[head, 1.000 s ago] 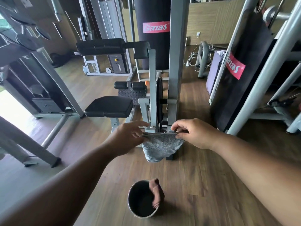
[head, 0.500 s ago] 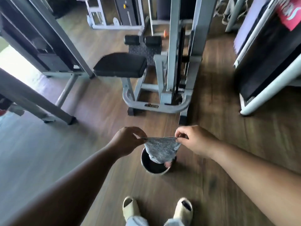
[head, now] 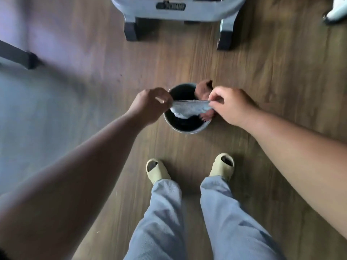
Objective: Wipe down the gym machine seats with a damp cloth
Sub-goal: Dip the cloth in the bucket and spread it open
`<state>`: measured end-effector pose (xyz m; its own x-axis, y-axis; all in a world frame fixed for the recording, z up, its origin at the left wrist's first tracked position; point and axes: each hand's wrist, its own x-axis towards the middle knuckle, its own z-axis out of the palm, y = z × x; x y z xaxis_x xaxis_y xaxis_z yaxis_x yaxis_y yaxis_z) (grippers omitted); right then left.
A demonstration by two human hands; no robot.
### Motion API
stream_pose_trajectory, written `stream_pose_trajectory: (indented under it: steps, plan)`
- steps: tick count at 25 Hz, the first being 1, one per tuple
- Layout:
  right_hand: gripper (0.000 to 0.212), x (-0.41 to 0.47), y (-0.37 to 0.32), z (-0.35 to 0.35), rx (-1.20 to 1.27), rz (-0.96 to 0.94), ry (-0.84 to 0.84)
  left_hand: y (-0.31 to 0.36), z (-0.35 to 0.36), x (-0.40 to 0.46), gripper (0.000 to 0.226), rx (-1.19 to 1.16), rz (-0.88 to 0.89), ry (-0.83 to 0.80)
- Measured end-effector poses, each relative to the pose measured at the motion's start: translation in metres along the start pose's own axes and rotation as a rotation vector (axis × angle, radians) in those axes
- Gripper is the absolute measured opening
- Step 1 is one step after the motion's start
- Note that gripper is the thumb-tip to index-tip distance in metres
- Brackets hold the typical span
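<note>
**Grey cloth stretched over the bucket**

The grey cloth (head: 189,109) is looking speckled and soft, its top edge pulled into a taut straight line while the rest is sagging below in a shallow pouch. Motion blur is hiding any finer weave, and whether it is wet cannot be told.

The cloth is hanging directly over the mouth of a dark round bucket (head: 185,129) that is standing on the wooden floor (head: 281,72). A brown rag (head: 203,89) is draping over the bucket's far right rim, partly inside. Beyond the bucket, the pale machine base (head: 178,8) is resting on two dark feet, well apart from the bucket, with bare floor lying between them. Nearer the person, two tan slippers (head: 222,167) are standing on the floor below the bucket, with grey trouser legs (head: 159,222) above them. Open floor is spreading to the left, where a dark frame foot (head: 28,60) is sitting near the edge.

The left hand (head: 148,106) is pinching the cloth's left corner between thumb and fingers, closed tight on it. The right hand (head: 231,106) is pinching the right corner the same way, fingers curled down. The cloth is spanning the gap between the two hands, level with the fingertips and drooping below them into the bucket opening.
</note>
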<state>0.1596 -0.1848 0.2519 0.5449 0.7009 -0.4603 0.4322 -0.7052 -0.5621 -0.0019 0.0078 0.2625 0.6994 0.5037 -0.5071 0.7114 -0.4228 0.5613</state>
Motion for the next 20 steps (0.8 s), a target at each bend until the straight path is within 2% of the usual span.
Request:
stream_pose_trajectory:
  steps: [3,8,13,18,20]
  plan:
    - [0.002,0.005,0.023,0.039,0.025,0.021,-0.017,-0.032,0.032,0.011,0.011,0.035,-0.002,-0.017]
    - [0.002,-0.011,0.066,0.112,0.013,0.051,-0.158,-0.09,0.101,-0.005,0.023,0.1,-0.013,-0.219]
    - [0.004,-0.029,0.093,0.151,-0.074,0.07,-0.299,-0.122,0.141,-0.02,0.008,0.148,0.023,-0.325]
    - [0.01,-0.028,0.109,0.166,-0.175,0.132,-0.589,-0.137,0.155,-0.01,0.018,0.402,0.071,-0.581]
    - [0.012,-0.015,0.113,0.167,-0.183,0.167,-0.546,-0.14,0.157,0.005,0.017,0.392,0.003,-0.521]
